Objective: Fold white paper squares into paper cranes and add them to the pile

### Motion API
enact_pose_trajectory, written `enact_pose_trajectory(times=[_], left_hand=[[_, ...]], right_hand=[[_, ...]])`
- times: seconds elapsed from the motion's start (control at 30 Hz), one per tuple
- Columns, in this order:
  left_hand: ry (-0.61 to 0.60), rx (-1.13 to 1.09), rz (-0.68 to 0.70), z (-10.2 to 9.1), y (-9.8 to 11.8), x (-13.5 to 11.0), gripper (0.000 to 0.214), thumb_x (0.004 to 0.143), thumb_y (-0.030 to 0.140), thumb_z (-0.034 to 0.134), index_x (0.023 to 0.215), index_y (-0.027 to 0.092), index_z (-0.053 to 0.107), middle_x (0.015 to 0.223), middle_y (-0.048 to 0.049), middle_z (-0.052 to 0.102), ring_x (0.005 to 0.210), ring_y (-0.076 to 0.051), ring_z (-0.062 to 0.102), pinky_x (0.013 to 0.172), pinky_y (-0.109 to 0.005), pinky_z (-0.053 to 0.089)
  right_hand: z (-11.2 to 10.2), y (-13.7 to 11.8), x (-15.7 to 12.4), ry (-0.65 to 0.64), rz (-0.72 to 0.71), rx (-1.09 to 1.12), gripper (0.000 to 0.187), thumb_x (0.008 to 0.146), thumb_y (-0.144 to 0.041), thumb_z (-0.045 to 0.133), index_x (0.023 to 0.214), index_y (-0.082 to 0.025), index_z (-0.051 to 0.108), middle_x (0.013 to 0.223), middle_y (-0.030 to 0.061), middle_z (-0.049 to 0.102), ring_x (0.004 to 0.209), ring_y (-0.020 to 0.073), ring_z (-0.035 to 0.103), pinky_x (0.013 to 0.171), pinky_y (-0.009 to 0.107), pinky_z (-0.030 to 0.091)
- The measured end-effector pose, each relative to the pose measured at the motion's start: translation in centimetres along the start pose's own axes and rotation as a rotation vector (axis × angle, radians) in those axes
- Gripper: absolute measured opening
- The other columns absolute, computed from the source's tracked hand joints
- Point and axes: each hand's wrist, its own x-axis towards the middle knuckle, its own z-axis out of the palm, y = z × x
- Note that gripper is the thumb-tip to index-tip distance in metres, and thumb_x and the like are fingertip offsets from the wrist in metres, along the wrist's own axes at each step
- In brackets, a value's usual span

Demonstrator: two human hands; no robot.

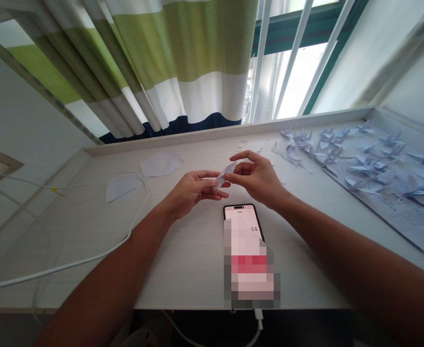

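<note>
Both hands meet above the middle of a white table, pinching one small folded piece of pale paper. My left hand grips its lower end with thumb and fingers closed. My right hand pinches the upper end between thumb and forefinger. A phone lies flat on the table just below the hands, its screen lit.
Several folded paper cranes lie on printed sheets at the right. Two flat folded papers sit at the left rear. A white cable loops across the left side. A striped curtain and a barred window stand behind the table.
</note>
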Motion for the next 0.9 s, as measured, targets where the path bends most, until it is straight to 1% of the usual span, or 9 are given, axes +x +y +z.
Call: enact_pose_trajectory(times=[0.1,0.2,0.33,0.53,0.6,0.7,0.8,0.9], left_hand=[[0.003,0.048,0.012,-0.08,-0.21,0.01,0.035,0.086,0.020,0.081,0.117,0.010,0.067,0.100,-0.0157,0.082,0.082,-0.022,0.080,0.079,-0.032,0.063],[-0.001,0.068,0.040,-0.29,-0.54,0.10,0.045,0.081,0.023,0.087,0.120,0.012,0.067,0.098,-0.0150,0.082,0.082,-0.021,0.080,0.080,-0.033,0.062],[-0.013,0.095,0.059,-0.48,-0.67,0.21,0.051,0.078,0.026,0.090,0.122,0.013,0.068,0.095,-0.0141,0.082,0.082,-0.022,0.079,0.078,-0.034,0.061],[-0.016,0.128,0.137,-0.10,-0.59,0.16,0.049,0.076,0.028,0.091,0.116,0.012,0.069,0.088,-0.0126,0.082,0.075,-0.022,0.079,0.071,-0.033,0.059],[-0.010,0.141,0.154,0.00,-0.49,0.11,0.049,0.076,0.028,0.090,0.118,0.012,0.069,0.086,-0.0120,0.082,0.074,-0.022,0.079,0.070,-0.032,0.059],[-0.008,0.161,0.143,-0.03,-0.34,0.06,0.048,0.080,0.025,0.087,0.122,0.012,0.068,0.089,-0.0121,0.082,0.073,-0.021,0.078,0.071,-0.033,0.059],[0.009,0.162,0.133,-0.11,-0.33,0.06,0.040,0.084,0.027,0.083,0.118,0.010,0.069,0.091,-0.0129,0.082,0.071,-0.020,0.078,0.072,-0.033,0.059],[0.022,0.182,0.140,-0.06,-0.38,0.03,0.044,0.080,0.031,0.087,0.115,0.011,0.070,0.092,-0.0127,0.082,0.074,-0.022,0.078,0.072,-0.033,0.059]], right_hand=[[-0.03,-0.08,-0.03,0.031,0.021,-0.048,0.044,0.072,-0.031,0.090,0.105,-0.020,0.064,0.067,-0.0031,0.070,0.064,0.0172,0.070,0.064,0.032,0.055],[0.02,-0.07,-0.03,0.033,0.037,-0.053,0.042,0.072,-0.029,0.088,0.106,-0.020,0.064,0.068,-0.0029,0.069,0.065,0.0173,0.069,0.064,0.032,0.054],[0.19,0.02,-0.05,0.032,0.033,-0.033,0.043,0.071,-0.030,0.089,0.105,-0.020,0.064,0.067,-0.0028,0.069,0.065,0.0173,0.068,0.063,0.032,0.053],[0.37,0.02,-0.12,0.055,0.027,-0.057,0.041,0.072,-0.026,0.087,0.105,-0.020,0.064,0.065,-0.0040,0.066,0.062,0.0166,0.066,0.061,0.031,0.051],[0.39,0.00,-0.15,0.050,0.025,-0.046,0.041,0.072,-0.026,0.087,0.106,-0.020,0.063,0.065,-0.0041,0.066,0.063,0.0172,0.068,0.062,0.032,0.052],[0.43,-0.02,-0.18,0.030,0.030,-0.006,0.045,0.071,-0.028,0.088,0.107,-0.020,0.062,0.066,-0.0035,0.068,0.065,0.0186,0.070,0.064,0.033,0.054],[0.45,-0.07,-0.18,0.022,0.037,0.007,0.048,0.069,-0.031,0.090,0.107,-0.020,0.062,0.067,-0.0029,0.069,0.065,0.0186,0.070,0.064,0.033,0.055],[0.38,-0.15,-0.16,0.023,0.041,0.012,0.051,0.067,-0.031,0.092,0.108,-0.021,0.063,0.068,-0.0028,0.069,0.065,0.0181,0.070,0.064,0.033,0.055]])
